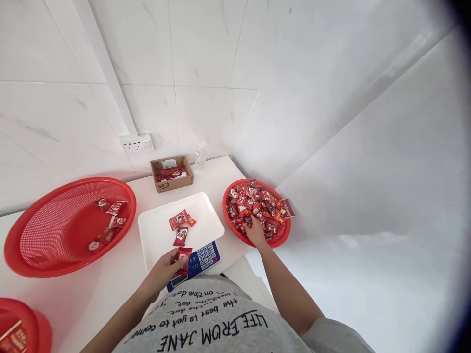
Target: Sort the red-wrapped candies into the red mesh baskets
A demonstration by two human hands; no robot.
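My left hand (164,272) is closed on a red candy packet (184,259) just over the near edge of a white tray (156,230) that sits on a blue scale (204,260). Three red packets (180,225) lie on the tray. Off to the right, my right hand (254,231) reaches into a round red basket (283,235) heaped with several red candy packets (257,201). Its fingers are buried among the packets, so I cannot make out whether they hold one.
A large red mesh basket (44,235) at the left holds several packets. A small cardboard box (171,172) and a clear plastic bottle (200,158) stand by the wall, below a socket strip (135,143). Another red container (25,326) shows at the bottom left.
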